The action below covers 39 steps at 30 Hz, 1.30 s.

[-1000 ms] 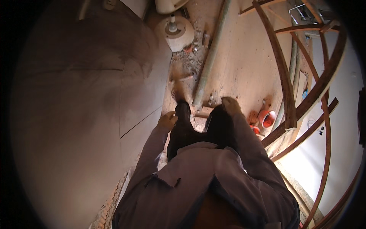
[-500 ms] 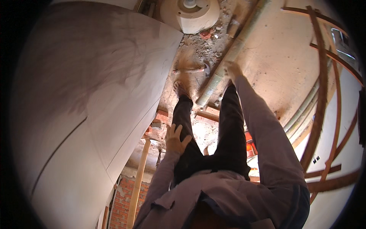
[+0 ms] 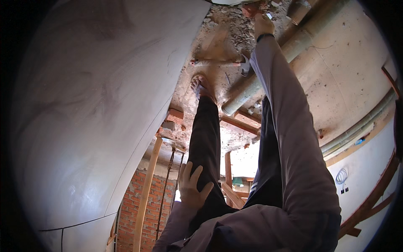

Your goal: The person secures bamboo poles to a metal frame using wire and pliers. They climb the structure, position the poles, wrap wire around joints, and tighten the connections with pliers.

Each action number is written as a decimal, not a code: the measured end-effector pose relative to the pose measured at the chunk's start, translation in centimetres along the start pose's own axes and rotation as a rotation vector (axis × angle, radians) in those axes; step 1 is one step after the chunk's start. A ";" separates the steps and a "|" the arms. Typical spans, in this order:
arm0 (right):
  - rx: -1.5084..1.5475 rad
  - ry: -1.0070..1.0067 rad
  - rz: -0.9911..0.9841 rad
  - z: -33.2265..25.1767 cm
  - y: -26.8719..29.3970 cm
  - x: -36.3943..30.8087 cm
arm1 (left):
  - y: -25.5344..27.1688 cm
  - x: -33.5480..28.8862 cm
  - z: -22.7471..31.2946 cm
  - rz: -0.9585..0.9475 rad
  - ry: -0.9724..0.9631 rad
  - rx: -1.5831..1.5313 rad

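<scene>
My left hand (image 3: 194, 187) rests on my left leg around the knee, its fingers spread and nothing in it. My right arm stretches far forward, and my right hand (image 3: 263, 27) is down at the rubble. Its fingertips are at a red broken piece of brick (image 3: 251, 9); whether they close round it is hidden. Nearer to me a hammer (image 3: 220, 63) lies across the dusty floor, its metal head toward the right. A thick bamboo pole (image 3: 289, 49) lies slantwise beside it and passes under my right forearm.
A large pale smooth panel (image 3: 92, 105) fills the left side. Small rubble (image 3: 228, 21) is strewn ahead. Bricks (image 3: 241, 124) lie between my feet. A wooden post (image 3: 147, 195) leans by a brick wall (image 3: 131, 206). Timber pieces (image 3: 373, 201) stand at the right.
My right hand has moved forward from beside the bamboo pole to the red brick piece in the rubble. My left hand stays on my leg. The view has shifted.
</scene>
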State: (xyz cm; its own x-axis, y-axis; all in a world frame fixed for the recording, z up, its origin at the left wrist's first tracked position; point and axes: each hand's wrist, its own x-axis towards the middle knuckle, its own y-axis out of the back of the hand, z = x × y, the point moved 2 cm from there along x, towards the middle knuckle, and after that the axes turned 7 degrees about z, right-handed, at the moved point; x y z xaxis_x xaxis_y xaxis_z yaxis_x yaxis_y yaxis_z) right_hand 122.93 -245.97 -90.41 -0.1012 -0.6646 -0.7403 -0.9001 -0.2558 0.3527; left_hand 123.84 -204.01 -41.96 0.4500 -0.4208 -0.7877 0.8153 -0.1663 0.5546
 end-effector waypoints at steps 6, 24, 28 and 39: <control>0.367 0.008 -0.462 -3.0 12.1 -6.1 | -0.5 3.9 0.1 0.112 -0.126 -0.079; -0.172 0.258 -0.498 -19.4 25.8 -29.8 | 5.6 25.9 23.4 -0.405 -0.500 -0.712; -0.372 0.777 -0.582 -26.7 27.7 -35.2 | 12.0 18.7 24.3 -0.400 -0.524 -0.963; -0.025 0.830 0.112 -33.1 39.0 -47.6 | 31.1 -0.8 24.3 -0.203 -0.706 -1.326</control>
State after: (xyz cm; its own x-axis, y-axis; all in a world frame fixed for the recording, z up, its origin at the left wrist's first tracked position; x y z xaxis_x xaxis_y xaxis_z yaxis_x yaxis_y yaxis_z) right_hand 106.65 -247.57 -22.49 0.1641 -0.9855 -0.0423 -0.8927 -0.1666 0.4187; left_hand 139.96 -230.54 -17.51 0.3450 -0.8826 -0.3193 0.7419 0.4648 -0.4832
